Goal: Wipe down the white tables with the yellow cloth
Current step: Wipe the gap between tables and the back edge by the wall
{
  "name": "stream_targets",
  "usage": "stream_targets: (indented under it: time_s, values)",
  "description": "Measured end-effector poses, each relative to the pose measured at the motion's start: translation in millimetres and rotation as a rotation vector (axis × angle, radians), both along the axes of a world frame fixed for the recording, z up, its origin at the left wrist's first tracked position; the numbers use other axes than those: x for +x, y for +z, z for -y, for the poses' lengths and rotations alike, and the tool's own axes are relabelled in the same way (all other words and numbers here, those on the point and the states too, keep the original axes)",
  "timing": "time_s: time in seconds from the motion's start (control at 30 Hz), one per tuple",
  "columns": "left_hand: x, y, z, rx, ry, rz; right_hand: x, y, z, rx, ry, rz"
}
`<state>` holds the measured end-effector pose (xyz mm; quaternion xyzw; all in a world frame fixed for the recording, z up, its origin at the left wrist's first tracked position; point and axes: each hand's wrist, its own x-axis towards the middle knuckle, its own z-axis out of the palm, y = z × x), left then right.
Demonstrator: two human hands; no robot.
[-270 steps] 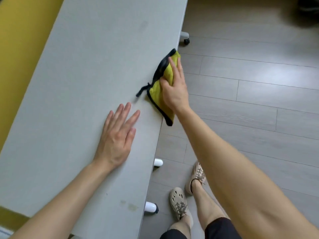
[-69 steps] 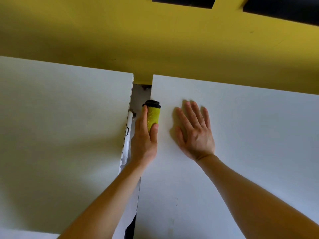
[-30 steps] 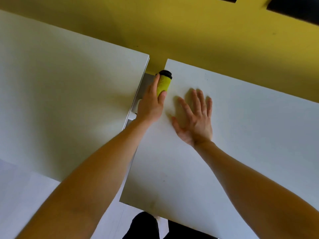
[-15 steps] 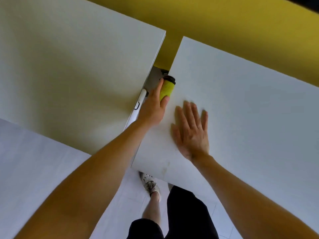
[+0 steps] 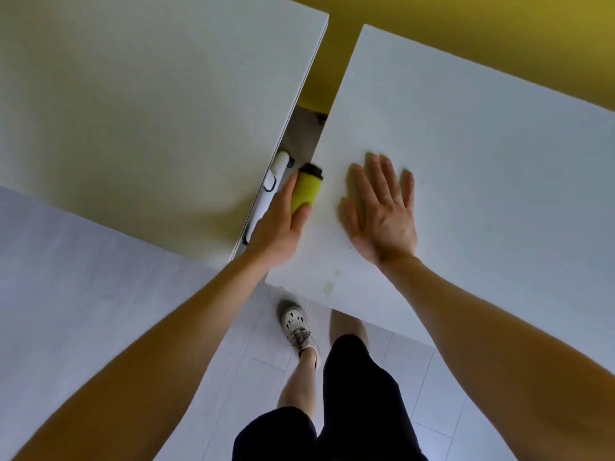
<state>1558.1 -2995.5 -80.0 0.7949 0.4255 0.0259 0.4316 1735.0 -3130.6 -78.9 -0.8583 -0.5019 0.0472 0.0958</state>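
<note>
Gripped cloth (image 5: 304, 193) w/ left hand (image 5: 278, 232), folded over side edge of right table (image 5: 482, 161) at gap. Rested right hand (image 5: 382, 214) flat on top, fingers straight. Prob. mid-job: hadn't wiped stains (image 5: 329, 285) nr front corner yet.

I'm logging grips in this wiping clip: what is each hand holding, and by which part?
The left hand grips the yellow cloth by its near end, its black-trimmed far end free. The right hand lies flat on the white table, holding nothing.
</note>
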Motion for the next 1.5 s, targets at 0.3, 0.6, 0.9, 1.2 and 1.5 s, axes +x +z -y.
stream_targets:
  time_s: [0.3,0.6,0.9,1.2,1.5]
  values:
    - [-39.1,2.3,31.8,-0.002,0.023,0.078,-1.5,1.0,2.3,-0.030,-0.006,0.000]
    - [82.1,-8.4,-52.7,-0.078,0.001,0.078,-4.0,5.0,0.6,-0.060,-0.002,-0.008]
    - [35.4,-0.5,-13.4,-0.049,0.075,0.028,94.8,13.6,-46.1,-0.004,-0.047,-0.007]
    - [255.1,-14.2,-157.1,-0.019,0.028,0.060,126.2,-2.1,-59.0,-0.023,-0.104,-0.034]
    - [146.0,-6.9,-82.6,0.053,0.079,0.061,122.4,1.2,-57.8,-0.085,-0.060,-0.055]
